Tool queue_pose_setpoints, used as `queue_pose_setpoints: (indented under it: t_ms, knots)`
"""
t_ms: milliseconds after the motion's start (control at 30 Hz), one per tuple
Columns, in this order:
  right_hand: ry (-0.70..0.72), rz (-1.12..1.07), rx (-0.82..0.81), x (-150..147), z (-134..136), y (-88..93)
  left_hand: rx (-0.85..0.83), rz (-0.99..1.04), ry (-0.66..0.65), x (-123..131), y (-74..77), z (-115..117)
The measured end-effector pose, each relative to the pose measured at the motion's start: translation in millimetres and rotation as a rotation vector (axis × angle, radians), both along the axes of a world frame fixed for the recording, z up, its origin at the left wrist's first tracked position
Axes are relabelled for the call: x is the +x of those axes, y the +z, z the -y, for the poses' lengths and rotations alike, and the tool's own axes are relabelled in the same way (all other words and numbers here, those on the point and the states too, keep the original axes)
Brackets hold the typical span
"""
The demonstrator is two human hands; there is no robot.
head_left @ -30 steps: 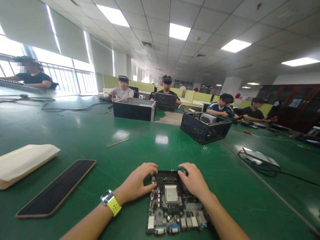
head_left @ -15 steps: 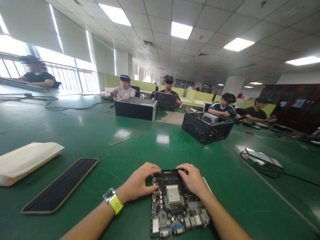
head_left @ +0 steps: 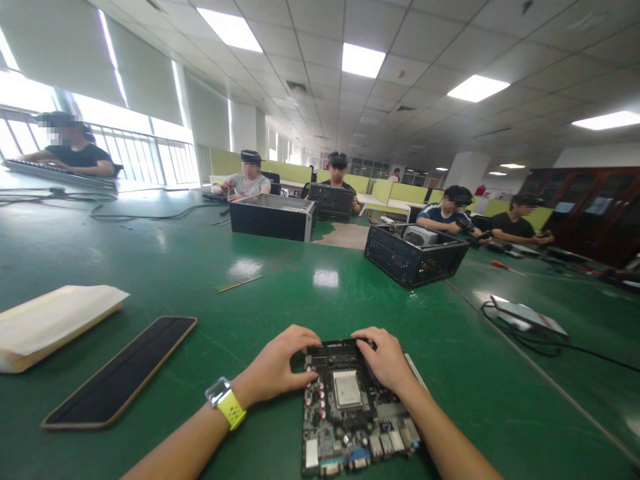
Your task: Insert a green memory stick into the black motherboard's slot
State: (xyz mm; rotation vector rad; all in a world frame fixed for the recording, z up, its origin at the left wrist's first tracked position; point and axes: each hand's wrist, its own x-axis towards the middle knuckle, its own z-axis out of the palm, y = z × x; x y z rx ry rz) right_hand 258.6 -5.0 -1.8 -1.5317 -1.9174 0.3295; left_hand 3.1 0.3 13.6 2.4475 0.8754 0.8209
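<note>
A dark motherboard [head_left: 350, 413] with a silver processor in its middle lies flat on the green table [head_left: 200, 280] right in front of me. My left hand [head_left: 275, 367], with a yellow-strapped watch on the wrist, curls over the board's far left corner, thumb and fingers pinching its edge. My right hand [head_left: 385, 360] lies on the board's far right part, fingers bent down onto the far edge. Both hands press on the board's far end.
A long black pad [head_left: 120, 373] and a padded paper envelope [head_left: 50, 320] lie to my left. Two open computer cases [head_left: 413, 257] [head_left: 273, 217] stand farther back. A flat device with a black cable [head_left: 525, 317] lies at right. Several seated people work around the table.
The view shifted slightly, so the board sits a little to the right in the picture. Both hands have closed in a bit on the board's far edge and stay there.
</note>
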Motion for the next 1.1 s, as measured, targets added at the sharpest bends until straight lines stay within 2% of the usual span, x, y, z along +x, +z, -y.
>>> queue_pose_setpoints:
  t_ms: [300, 400, 500, 567, 633, 733, 800, 867, 1000, 1100]
  knots:
    - [-0.002, -0.005, -0.001, 0, 0, -1.8, 0.01, 0.0, -0.001, -1, -4.0, -2]
    - [-0.02, 0.0, 0.018, -2, 2, 7.0, 0.017, 0.007, -0.001, -1, -3.1, -2]
    - [-0.015, 0.034, 0.076, -14, 19, 27.5, 0.037, 0.038, 0.015, 0, -2.2, -2]
    - [0.052, 0.071, 0.082, -30, 40, 40.7, 0.064, 0.076, 0.042, -1, -2.0, -2]
    - [0.153, 0.133, 0.049, -51, 64, 46.5, 0.094, 0.116, 0.082, -2, -1.9, -3]
    - [0.269, 0.358, -0.052, -82, 90, 37.8, 0.117, 0.148, 0.134, -3, -1.6, -4]
    - [0.317, 0.516, -0.137, -95, 96, 26.8, 0.121, 0.146, 0.149, -3, -1.4, -4]
    - [0.347, 0.585, -0.195, -100, 96, 18.3, 0.124, 0.142, 0.158, -3, -1.5, -4]
    - [0.335, 0.518, -0.198, -90, 87, 17.7, 0.12, 0.127, 0.163, -4, -2.6, -5]
    - [0.168, 0.482, -0.144, -65, 69, 25.1, 0.121, 0.121, 0.166, -5, -3.6, -5]
